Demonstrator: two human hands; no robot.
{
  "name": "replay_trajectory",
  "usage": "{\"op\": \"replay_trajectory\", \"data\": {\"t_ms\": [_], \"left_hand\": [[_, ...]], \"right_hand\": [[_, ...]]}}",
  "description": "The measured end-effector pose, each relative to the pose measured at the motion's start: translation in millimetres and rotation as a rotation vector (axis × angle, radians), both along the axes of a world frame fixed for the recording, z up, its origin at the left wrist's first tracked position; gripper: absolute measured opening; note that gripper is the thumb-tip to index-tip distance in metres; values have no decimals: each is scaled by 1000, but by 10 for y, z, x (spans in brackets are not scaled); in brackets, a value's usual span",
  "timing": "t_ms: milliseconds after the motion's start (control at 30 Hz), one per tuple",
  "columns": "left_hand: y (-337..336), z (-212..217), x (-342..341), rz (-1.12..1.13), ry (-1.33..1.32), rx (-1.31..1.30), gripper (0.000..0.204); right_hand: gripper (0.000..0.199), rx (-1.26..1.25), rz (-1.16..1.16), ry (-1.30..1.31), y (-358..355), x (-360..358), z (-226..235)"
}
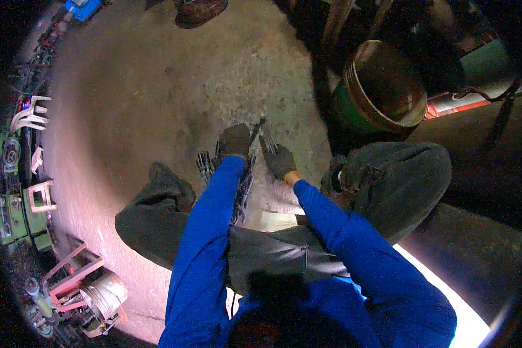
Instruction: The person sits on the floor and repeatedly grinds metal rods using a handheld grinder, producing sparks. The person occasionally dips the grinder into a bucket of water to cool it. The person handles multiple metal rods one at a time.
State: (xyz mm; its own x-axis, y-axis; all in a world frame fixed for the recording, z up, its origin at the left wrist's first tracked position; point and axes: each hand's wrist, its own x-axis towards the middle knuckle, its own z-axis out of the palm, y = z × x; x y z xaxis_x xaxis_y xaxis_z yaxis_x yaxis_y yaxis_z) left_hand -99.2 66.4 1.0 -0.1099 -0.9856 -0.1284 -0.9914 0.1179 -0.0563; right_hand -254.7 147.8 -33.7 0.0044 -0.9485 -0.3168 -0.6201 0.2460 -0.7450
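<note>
Holding slim metal pieces [269, 140] narrowly in the gloved right hand [281, 161] — over the concrete floor [151, 87], left of the green bucket [348, 110] and nearer the body. Resting the gloved left hand [235, 141] farther left of the bucket, beside a dark metal heap [203, 164] — cannot tell its grip.
</note>
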Motion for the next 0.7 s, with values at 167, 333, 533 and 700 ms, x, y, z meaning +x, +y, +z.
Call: {"op": "replay_trajectory", "data": {"t_ms": [167, 333, 533, 700], "left_hand": [[-15, 108, -173, 0, 47, 6, 17], [61, 41, -35, -60, 34, -60, 16], [36, 8, -48, -35, 35, -69, 15], [15, 80, -68, -55, 43, -48, 14]], "right_hand": [[42, -218, 126, 32, -119, -68, -222], [45, -52, -12, -38, -80, 50, -57], [49, 85, 24, -154, -113, 30, -28], [47, -55, -3, -140, -70, 52, 47]]}}
